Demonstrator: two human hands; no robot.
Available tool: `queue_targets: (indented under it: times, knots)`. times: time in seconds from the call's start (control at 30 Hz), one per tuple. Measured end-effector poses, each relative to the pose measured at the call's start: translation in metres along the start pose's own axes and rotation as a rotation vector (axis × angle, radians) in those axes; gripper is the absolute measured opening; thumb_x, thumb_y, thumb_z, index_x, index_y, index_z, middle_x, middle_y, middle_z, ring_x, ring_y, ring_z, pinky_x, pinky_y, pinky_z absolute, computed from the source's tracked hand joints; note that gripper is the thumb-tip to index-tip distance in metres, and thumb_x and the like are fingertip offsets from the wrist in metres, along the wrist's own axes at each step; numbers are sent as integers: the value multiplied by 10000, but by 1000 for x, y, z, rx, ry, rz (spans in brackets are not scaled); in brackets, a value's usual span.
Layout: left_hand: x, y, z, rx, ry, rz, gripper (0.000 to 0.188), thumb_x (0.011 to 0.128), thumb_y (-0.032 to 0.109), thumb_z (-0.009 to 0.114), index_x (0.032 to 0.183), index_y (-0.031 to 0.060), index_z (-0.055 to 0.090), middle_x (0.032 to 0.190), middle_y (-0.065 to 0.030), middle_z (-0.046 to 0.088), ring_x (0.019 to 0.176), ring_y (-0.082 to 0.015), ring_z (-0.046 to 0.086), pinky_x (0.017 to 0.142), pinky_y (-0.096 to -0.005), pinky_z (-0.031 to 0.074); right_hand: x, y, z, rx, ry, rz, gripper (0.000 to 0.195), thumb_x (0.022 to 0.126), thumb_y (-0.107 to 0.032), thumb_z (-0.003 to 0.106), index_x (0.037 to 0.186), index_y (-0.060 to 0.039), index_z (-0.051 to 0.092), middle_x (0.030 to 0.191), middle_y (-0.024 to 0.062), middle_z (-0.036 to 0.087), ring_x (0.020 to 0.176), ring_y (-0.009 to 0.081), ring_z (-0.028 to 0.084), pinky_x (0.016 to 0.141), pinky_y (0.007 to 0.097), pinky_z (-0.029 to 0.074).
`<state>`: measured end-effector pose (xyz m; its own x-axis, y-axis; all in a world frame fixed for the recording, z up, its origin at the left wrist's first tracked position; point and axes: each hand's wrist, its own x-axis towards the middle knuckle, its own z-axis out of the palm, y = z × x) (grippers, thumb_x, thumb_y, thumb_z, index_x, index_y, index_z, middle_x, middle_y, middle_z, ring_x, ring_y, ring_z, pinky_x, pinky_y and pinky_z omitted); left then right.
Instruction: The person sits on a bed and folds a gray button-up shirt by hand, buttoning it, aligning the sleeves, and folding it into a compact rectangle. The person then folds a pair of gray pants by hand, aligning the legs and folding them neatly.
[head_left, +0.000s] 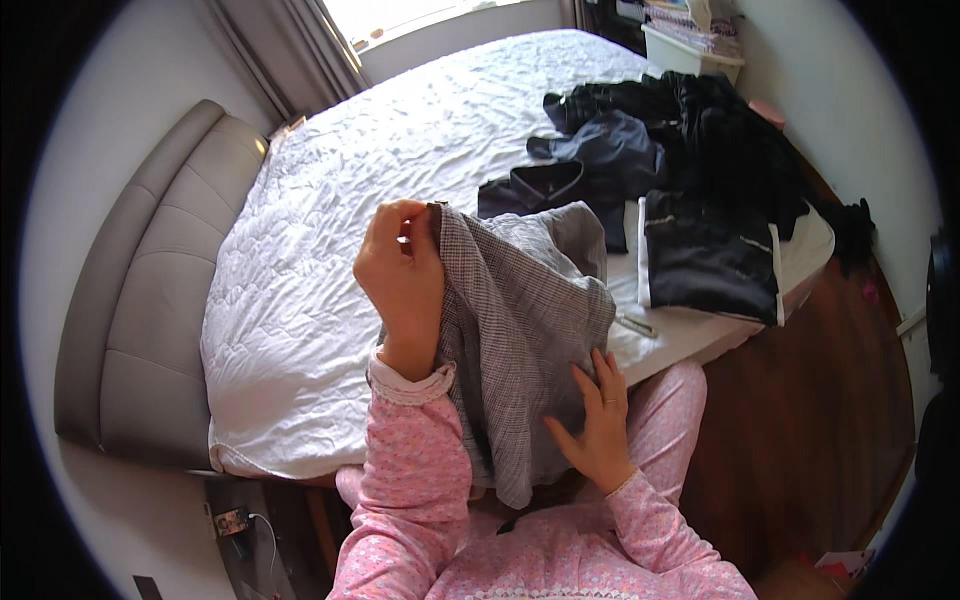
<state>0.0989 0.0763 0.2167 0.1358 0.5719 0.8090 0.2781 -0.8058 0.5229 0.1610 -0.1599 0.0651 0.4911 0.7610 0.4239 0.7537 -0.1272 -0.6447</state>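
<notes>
A grey checked fabric garment (510, 315) hangs in loose folds over my lap and the near edge of the bed. My left hand (401, 259) pinches its dark upper edge and holds it raised. Lower on the right, my right hand (600, 420) rests against the cloth with fingers spread; no grasp shows there. Just beyond the garment lies a dark collared shirt (551, 191). A folded black garment (709, 259) with white edges lies to the right. Between them and me, a small slim tool (636, 325), perhaps a cutter, lies on the bed.
The white quilted bedding (300, 322) stretches out ahead, with a padded grey headboard (165, 300) on the left. Dark clothes (705, 142) are heaped at the far right, near a white storage box (690, 54). Wooden floor (795, 420) shows at right. A cable (271, 540) hangs at lower left.
</notes>
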Motion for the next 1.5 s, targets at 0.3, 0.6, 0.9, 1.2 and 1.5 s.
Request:
queue_targets:
  times: [0.3,0.6,0.9,1.2,1.5]
  knots:
    - [-212,-181,36,55,-768,172,487,826,8,578,1310,-19,527,1320,-222,561,1221,-404,534,1054,-413,429,-17,45,20,-44,4,176,581,896,-317,650,1356,-8,475,1466,233,380,1397,423,293,1166,511,231]
    - [-199,-50,-40,-210,-543,-434,100,922,14,633,1001,16,695,897,-36,705,744,-80,651,630,-220,503,-13,3,36,125,-164,26,637,749,-86,692,1349,-46,482,1393,221,434,1276,408,445,1070,460,378]
    - [-216,-23,-24,-423,-673,-633,253,884,129,726,1016,21,538,810,-33,643,694,-95,628,595,-233,507,7,56,-36,1352,-184,765,326,848,22,420,1132,15,579,987,55,664,843,101,628,787,219,507]
    - [-249,-33,-9,-68,-620,-606,549,799,235,809,1173,-13,492,855,-89,634,675,-178,631,617,-294,520,-27,108,-44,-170,95,312,202,821,-56,658,1023,-55,662,1058,125,644,1022,317,597,920,404,465]
    - [-247,-35,1,-661,-466,-1126,579,828,70,750,1299,-9,425,861,-26,610,735,-84,594,593,-212,488,30,28,14,-67,-26,-23,416,763,-88,739,1147,-70,579,1125,107,580,1091,314,546,944,411,448]
